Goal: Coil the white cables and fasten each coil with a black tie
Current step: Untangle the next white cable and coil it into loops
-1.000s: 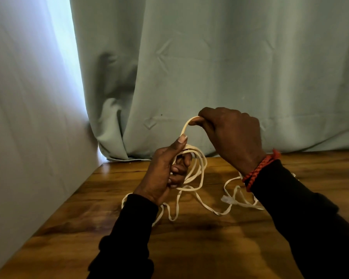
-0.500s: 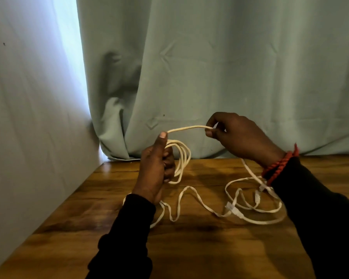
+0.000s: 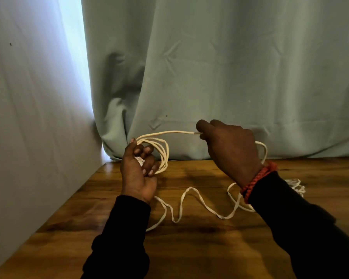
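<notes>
My left hand grips a small coil of white cable held above the wooden table, with several loops hanging past its fingers. From the coil a strand runs right to my right hand, which pinches it between thumb and fingers at about the same height. The loose rest of the cable snakes across the table below both hands and passes under my right wrist. No black tie is visible.
A pale green curtain hangs right behind the table's far edge. A white wall borders the table on the left. A second small bundle of white cable lies at the right, beside my right sleeve.
My right hand has pulled away to the right, drawing a longer strand out from the coil. My left hand holds the coil slightly further left. The loose cable on the table has shifted.
</notes>
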